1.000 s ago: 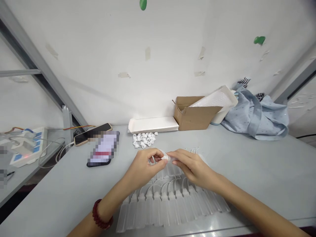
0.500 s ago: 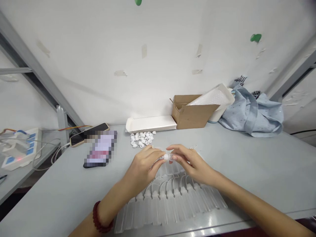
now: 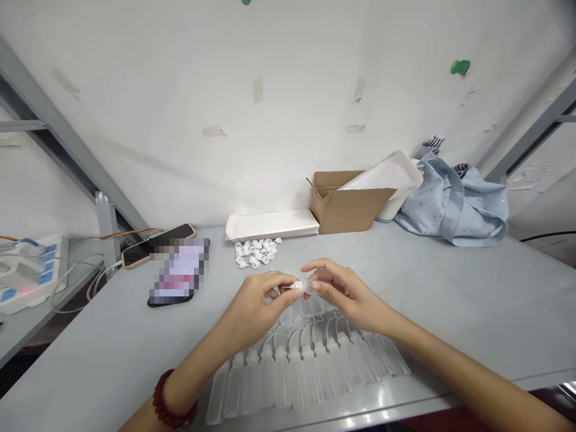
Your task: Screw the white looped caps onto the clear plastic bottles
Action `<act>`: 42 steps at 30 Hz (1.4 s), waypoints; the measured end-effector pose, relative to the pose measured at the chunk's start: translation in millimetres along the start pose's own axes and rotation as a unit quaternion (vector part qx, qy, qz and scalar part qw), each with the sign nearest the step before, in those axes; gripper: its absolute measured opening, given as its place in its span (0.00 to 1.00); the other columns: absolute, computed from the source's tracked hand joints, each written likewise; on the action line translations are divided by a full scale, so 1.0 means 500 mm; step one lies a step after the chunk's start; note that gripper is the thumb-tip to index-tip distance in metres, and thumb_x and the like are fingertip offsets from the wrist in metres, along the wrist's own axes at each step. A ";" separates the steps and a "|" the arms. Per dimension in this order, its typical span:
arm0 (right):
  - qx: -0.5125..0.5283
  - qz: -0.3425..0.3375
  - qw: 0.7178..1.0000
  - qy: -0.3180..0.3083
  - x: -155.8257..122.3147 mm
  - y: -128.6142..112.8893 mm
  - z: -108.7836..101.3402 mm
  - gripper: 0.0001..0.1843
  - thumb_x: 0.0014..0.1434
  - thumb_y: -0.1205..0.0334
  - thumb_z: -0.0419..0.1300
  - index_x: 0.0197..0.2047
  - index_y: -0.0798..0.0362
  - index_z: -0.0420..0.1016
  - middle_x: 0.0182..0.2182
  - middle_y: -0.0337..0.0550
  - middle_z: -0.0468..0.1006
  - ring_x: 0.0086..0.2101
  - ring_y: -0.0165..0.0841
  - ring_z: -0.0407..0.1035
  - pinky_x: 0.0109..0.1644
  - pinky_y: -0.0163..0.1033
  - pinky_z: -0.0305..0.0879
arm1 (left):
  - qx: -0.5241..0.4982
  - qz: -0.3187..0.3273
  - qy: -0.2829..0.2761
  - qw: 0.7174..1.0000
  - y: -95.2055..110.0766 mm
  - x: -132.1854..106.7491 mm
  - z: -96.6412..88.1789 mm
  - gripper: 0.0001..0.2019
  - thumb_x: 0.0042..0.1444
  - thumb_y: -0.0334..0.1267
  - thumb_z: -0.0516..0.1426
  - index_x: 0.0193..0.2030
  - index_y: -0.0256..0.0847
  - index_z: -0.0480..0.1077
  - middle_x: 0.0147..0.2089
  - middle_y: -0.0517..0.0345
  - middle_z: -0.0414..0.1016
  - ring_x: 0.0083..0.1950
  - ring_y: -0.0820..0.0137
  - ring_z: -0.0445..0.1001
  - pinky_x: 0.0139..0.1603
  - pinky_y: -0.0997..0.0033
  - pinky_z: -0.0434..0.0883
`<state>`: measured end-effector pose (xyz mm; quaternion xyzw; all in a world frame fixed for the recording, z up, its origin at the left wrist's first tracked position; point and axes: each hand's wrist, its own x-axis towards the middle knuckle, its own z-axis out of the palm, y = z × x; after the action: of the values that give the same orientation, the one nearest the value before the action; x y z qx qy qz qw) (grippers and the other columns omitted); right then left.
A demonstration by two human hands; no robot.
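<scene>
In front of me my left hand [image 3: 256, 303] pinches a small white cap [image 3: 299, 285] between thumb and index finger. My right hand [image 3: 348, 294] grips the neck of a translucent plastic tube [image 3: 308, 287], joined end to end with that cap. Most of this tube is hidden behind my fingers. Under and before both hands lies a row of several frosted translucent tubes [image 3: 281, 378] with white necks and thin curved white spouts [image 3: 306, 333]. More translucent tubes [image 3: 297, 310] lie just behind the row, partly covered by my hands.
Loose white caps [image 3: 256, 252] are heaped beyond my left hand. Behind them are a flat stack of white sleeves [image 3: 272, 225], an open cardboard box [image 3: 353, 211] and a blue cloth bag [image 3: 454, 204]. Two phones [image 3: 180, 273] and a power strip [image 3: 31, 276] sit at left.
My left fingers have shifted slightly and spread a little, showing more of the white cap and its thin tip. My right hand keeps its grip. The view has moved slightly.
</scene>
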<state>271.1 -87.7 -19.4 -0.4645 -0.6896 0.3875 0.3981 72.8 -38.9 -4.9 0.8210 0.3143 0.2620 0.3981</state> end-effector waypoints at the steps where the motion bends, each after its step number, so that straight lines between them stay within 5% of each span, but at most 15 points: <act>1: 0.010 0.008 1.000 -0.003 0.000 0.002 0.000 0.15 0.67 0.54 0.50 0.52 0.52 0.66 0.30 0.40 0.76 0.23 0.26 0.57 0.26 0.33 0.53 | 0.017 0.027 0.010 0.999 -0.004 0.000 0.001 0.09 0.61 0.37 0.54 0.38 0.42 0.77 0.33 0.59 0.76 0.35 0.70 0.70 0.35 0.71 0.66; 5: 0.050 0.019 0.999 -0.010 0.003 0.009 0.000 0.15 0.67 0.53 0.50 0.52 0.51 0.65 0.29 0.39 0.75 0.22 0.25 0.53 0.23 0.32 0.50 | 0.047 0.075 0.041 0.995 -0.010 0.001 0.004 0.10 0.60 0.34 0.55 0.43 0.42 0.76 0.34 0.58 0.76 0.37 0.69 0.70 0.39 0.69 0.66; 14: -0.006 0.007 1.000 -0.009 0.001 -0.001 0.000 0.14 0.67 0.55 0.50 0.52 0.52 0.66 0.30 0.40 0.77 0.24 0.26 0.59 0.28 0.33 0.55 | -0.031 -0.075 -0.027 0.996 0.004 0.003 -0.002 0.17 0.63 0.45 0.51 0.29 0.40 0.75 0.28 0.61 0.74 0.29 0.72 0.68 0.29 0.73 0.63; 21: -0.036 -0.001 0.999 -0.005 0.003 0.003 0.001 0.14 0.67 0.57 0.50 0.52 0.53 0.65 0.30 0.40 0.77 0.25 0.27 0.62 0.29 0.33 0.56 | 0.039 0.041 0.031 0.998 -0.008 0.001 0.006 0.08 0.59 0.35 0.55 0.40 0.42 0.77 0.37 0.59 0.79 0.37 0.69 0.73 0.39 0.70 0.67; 28: -0.076 -0.028 0.997 -0.009 -0.002 -0.003 0.003 0.14 0.67 0.57 0.50 0.52 0.52 0.64 0.31 0.42 0.78 0.28 0.30 0.67 0.30 0.34 0.58 | -0.022 -0.089 -0.033 0.995 0.002 0.002 -0.002 0.21 0.63 0.47 0.50 0.25 0.38 0.73 0.25 0.58 0.74 0.27 0.72 0.70 0.27 0.75 0.66; 36: -0.082 -0.034 0.996 -0.003 -0.001 0.000 0.001 0.14 0.68 0.57 0.47 0.52 0.52 0.65 0.28 0.38 0.75 0.22 0.26 0.58 0.28 0.34 0.55 | 0.052 0.078 0.043 0.995 -0.008 0.003 0.011 0.07 0.58 0.36 0.56 0.36 0.38 0.74 0.34 0.56 0.77 0.33 0.70 0.72 0.35 0.71 0.67; 42: -0.082 -0.042 0.996 -0.010 -0.002 -0.008 0.001 0.13 0.68 0.59 0.48 0.52 0.53 0.64 0.30 0.40 0.77 0.26 0.29 0.64 0.29 0.34 0.57 | -0.013 -0.068 -0.038 0.997 0.003 0.002 0.004 0.20 0.63 0.47 0.49 0.27 0.38 0.72 0.26 0.58 0.73 0.28 0.71 0.70 0.27 0.74 0.65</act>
<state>269.8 -89.8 -16.0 -0.4619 -0.7420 0.3177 0.3677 75.2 -40.1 -4.4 0.8016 0.3511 0.2073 0.4373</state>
